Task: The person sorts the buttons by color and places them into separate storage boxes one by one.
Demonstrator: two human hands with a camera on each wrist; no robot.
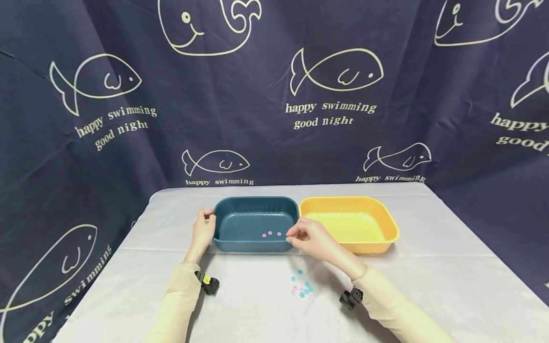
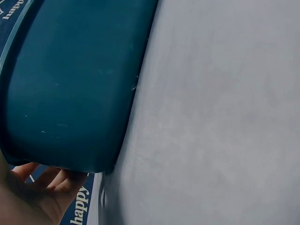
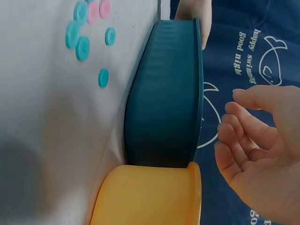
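Observation:
A dark blue plastic basin [image 1: 257, 246] sits on the table with three small pink buttons [image 1: 264, 235] inside, near its front right. My left hand [image 1: 203, 230] holds the basin's left end by the rim; in the left wrist view its fingers [image 2: 60, 183] lie against the outside of that end. Over the front right corner of the basin hovers my right hand [image 1: 312, 237]. Seen from the right wrist, this hand [image 3: 262, 145] has loosely bent fingers, with a small gap between thumb and forefinger and nothing visible in it.
Right beside the blue basin stands a yellow basin [image 1: 369, 247]. Several teal buttons [image 1: 302, 295] and a few pink buttons [image 3: 93, 12] lie loose on the white-covered table [image 1: 249, 300] in front. A dark blue curtain [image 1: 274, 133] with fish drawings hangs behind.

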